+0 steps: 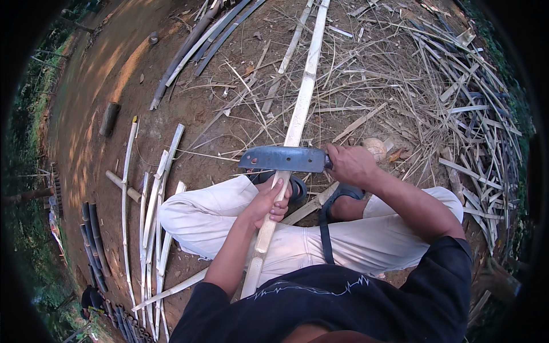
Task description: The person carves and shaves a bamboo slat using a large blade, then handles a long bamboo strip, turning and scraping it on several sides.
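A long, pale split-bamboo strip (303,97) runs from my lap away between my knees to the far edge of view. My left hand (267,204) is closed around it just in front of my lap. In my right hand (350,164) is the handle of a machete (280,159), mostly covered by my fingers. Its broad, dark blade lies crosswise over the strip, a little beyond my left hand, with its tip pointing left. Whether the edge bites into the bamboo I cannot tell.
Split bamboo strips (150,223) lie on the ground at my left, near dark bamboo poles (94,240). Thin shavings (366,74) cover the soil ahead. Offcuts are heaped (474,108) at the right. A round, pale object (374,149) sits beyond my right hand.
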A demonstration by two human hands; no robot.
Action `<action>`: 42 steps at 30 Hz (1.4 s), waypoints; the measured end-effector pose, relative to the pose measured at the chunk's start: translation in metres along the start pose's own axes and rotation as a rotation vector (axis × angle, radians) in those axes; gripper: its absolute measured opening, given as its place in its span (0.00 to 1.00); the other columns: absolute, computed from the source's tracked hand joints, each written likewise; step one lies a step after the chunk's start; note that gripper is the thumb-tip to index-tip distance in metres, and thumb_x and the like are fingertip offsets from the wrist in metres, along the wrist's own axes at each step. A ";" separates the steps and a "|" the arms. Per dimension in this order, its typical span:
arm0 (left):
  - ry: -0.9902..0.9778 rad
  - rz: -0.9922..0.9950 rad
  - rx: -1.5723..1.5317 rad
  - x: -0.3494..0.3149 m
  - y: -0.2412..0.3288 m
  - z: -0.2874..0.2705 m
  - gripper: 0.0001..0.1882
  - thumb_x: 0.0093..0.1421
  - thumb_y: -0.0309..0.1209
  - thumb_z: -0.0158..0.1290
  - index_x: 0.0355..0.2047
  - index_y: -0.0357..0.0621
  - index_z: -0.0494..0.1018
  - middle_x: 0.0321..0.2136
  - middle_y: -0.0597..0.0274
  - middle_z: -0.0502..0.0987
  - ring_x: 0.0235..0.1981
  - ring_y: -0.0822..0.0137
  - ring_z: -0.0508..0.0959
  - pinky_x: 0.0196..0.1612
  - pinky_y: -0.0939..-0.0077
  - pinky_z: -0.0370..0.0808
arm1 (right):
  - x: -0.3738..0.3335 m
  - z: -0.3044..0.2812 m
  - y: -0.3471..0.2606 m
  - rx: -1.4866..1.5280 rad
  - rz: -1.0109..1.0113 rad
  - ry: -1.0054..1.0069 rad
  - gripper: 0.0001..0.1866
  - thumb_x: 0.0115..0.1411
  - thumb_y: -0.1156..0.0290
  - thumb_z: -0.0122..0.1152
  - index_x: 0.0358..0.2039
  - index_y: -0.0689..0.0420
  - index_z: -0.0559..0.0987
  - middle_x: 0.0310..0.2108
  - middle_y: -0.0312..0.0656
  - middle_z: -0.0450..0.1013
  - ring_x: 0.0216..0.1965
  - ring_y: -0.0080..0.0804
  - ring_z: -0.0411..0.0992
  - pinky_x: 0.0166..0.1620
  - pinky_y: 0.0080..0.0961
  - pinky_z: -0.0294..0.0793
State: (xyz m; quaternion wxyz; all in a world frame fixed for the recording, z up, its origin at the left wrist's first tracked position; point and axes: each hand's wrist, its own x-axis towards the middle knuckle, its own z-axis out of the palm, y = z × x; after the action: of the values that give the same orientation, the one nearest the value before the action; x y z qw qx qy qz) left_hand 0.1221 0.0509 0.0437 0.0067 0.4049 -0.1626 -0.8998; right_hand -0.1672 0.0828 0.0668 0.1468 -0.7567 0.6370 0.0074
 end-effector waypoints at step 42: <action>0.304 -0.352 0.153 -0.182 -0.117 0.007 0.24 0.71 0.55 0.42 0.26 0.51 0.59 0.16 0.76 0.55 0.14 0.80 0.52 0.16 0.82 0.52 | 0.033 -0.005 0.108 0.035 0.320 -0.053 0.16 0.55 0.59 0.62 0.35 0.60 0.78 0.29 0.52 0.78 0.33 0.51 0.79 0.39 0.45 0.79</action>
State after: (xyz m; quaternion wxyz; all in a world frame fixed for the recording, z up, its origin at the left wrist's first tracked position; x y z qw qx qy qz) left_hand 0.2535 0.1899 0.1457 -0.1567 0.5571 -0.1543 -0.8008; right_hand -0.2661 0.0341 0.0419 0.1734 -0.6424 0.7454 0.0395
